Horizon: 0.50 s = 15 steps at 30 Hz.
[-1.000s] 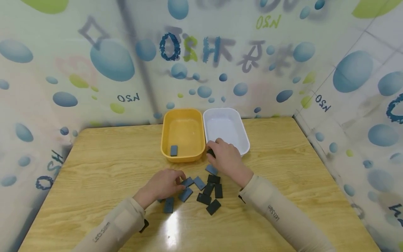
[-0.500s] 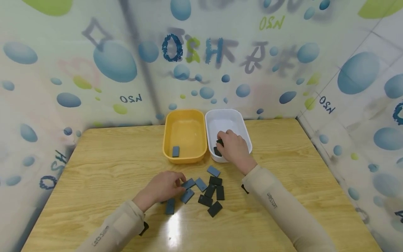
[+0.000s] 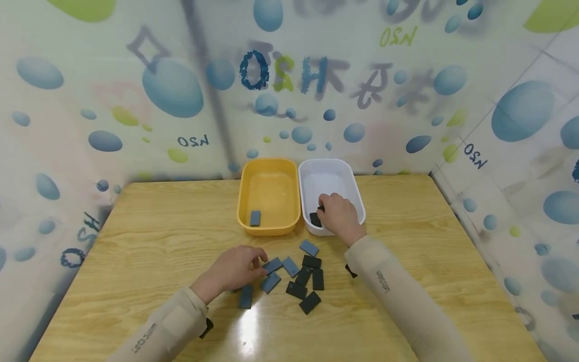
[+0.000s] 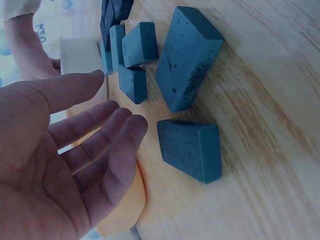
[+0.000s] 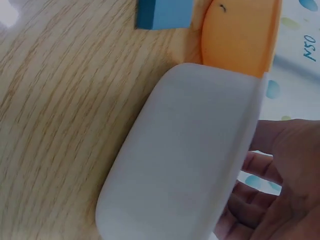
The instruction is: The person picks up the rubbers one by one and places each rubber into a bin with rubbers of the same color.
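My left hand (image 3: 232, 266) hovers by the blue-grey blocks (image 3: 271, 283), its fingers loosely bent. In the left wrist view nothing lies between its thumb and fingers, and a speckled block (image 4: 187, 150) sits beyond the fingertips. My right hand (image 3: 336, 213) reaches into the white bin (image 3: 332, 173), with a dark edge of a black block (image 3: 321, 208) showing at its fingertips. Another black block (image 3: 314, 219) lies in that bin beside the fingers. In the right wrist view the bin's wall (image 5: 175, 150) hides the right fingertips.
A yellow bin (image 3: 271, 188) stands against the white one, with one blue-grey block (image 3: 255, 218) inside. Several black blocks (image 3: 303, 276) lie loosely grouped on the wooden table (image 3: 172, 226) between the arms. A patterned wall (image 3: 289, 120) rises behind the table.
My right hand has carried a black block from the white bin's near left edge into the bin and lowered slightly. The left hand stays nearly still. The head view has shifted slightly.
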Each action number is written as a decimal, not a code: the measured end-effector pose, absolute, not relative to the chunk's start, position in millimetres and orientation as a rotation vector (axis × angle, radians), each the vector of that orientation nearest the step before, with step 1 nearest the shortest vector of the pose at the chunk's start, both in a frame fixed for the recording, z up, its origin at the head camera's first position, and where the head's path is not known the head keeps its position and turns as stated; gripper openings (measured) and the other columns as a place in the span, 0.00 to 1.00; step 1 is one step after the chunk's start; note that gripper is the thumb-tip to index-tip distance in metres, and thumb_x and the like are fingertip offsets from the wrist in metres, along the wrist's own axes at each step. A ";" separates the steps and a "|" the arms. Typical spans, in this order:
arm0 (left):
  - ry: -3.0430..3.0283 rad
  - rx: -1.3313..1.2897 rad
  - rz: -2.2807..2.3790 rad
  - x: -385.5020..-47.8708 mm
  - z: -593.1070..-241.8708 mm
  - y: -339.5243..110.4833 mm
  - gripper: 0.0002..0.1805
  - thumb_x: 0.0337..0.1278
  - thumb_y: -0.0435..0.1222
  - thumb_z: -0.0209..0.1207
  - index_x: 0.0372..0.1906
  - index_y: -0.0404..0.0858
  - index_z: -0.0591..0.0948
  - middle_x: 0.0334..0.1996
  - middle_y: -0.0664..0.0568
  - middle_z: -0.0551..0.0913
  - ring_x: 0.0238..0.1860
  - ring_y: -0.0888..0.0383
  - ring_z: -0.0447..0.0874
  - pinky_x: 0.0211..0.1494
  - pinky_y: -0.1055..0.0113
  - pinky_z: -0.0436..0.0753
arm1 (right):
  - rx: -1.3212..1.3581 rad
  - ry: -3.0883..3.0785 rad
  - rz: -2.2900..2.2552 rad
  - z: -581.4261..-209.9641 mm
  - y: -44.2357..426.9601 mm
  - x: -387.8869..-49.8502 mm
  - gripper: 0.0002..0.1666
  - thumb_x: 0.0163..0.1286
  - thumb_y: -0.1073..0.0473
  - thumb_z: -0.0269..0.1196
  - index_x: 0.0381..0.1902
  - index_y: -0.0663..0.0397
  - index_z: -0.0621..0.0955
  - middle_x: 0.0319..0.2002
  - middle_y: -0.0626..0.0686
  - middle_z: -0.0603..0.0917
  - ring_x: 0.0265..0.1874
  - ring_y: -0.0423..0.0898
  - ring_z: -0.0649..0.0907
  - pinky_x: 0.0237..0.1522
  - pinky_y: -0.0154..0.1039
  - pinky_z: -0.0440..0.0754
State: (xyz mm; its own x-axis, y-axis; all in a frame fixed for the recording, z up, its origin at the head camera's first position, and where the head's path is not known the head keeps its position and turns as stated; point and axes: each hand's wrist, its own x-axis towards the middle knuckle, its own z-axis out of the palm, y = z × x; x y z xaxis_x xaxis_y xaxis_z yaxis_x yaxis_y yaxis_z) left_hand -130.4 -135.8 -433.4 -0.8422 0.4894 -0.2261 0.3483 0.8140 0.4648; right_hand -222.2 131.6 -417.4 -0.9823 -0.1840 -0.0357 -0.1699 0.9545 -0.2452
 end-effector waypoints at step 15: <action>2.686 0.625 0.566 -129.2 -434.1 -138.4 0.11 0.57 0.43 0.65 0.44 0.45 0.83 0.32 0.57 0.84 0.32 0.62 0.80 0.37 0.61 0.79 | -0.154 2.903 -0.286 -433.6 131.8 -243.2 0.11 0.69 0.54 0.61 0.43 0.54 0.81 0.35 0.53 0.84 0.32 0.48 0.81 0.36 0.43 0.79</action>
